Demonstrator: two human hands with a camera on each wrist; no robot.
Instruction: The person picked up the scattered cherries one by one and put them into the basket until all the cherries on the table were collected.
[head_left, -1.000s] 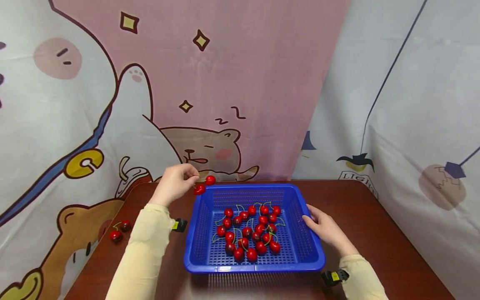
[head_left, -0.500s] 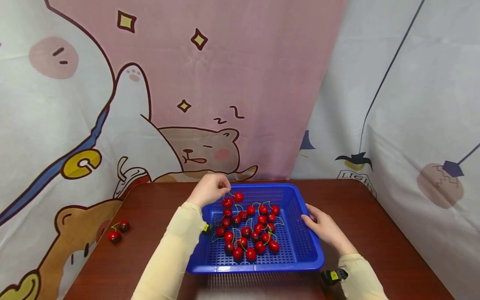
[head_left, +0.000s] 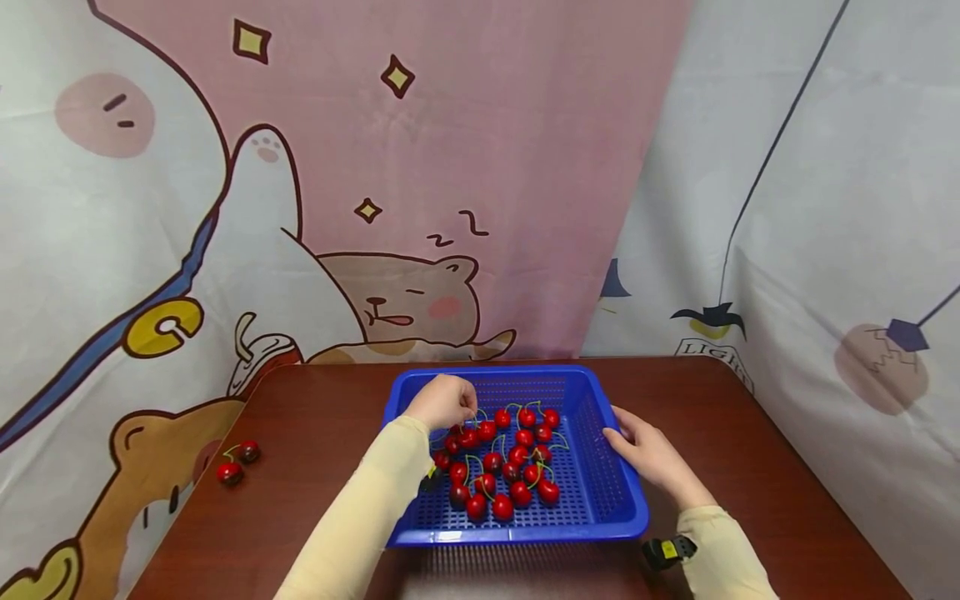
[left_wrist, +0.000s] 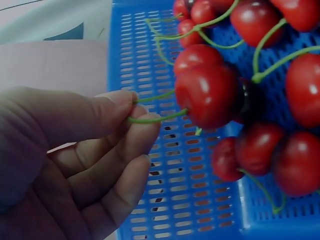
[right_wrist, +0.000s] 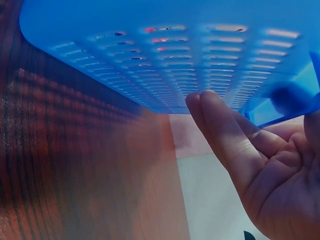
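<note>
Inside the back left of a blue plastic basket (head_left: 517, 534), my left hand (head_left: 446, 403) pinches the thin green stems of a pair of red cherries (left_wrist: 207, 95) between thumb and fingertips. In the left wrist view the pair hangs among several other cherries (left_wrist: 255, 22) in the basket. On the right side, my right hand (head_left: 651, 450) grips the basket's rim, thumb over the top. Its fingers (right_wrist: 220, 125) lie against the outside of the perforated wall in the right wrist view.
Another joined pair of cherries (head_left: 229, 473) lies on the dark brown table (head_left: 300, 500) at the left. A curtain with cartoon animals (head_left: 480, 167) hangs close behind the table and along its sides.
My left hand has carried the cherry pair from beyond the basket's left rim rightward over it and down among the other cherries. The right hand stays on the rim.
</note>
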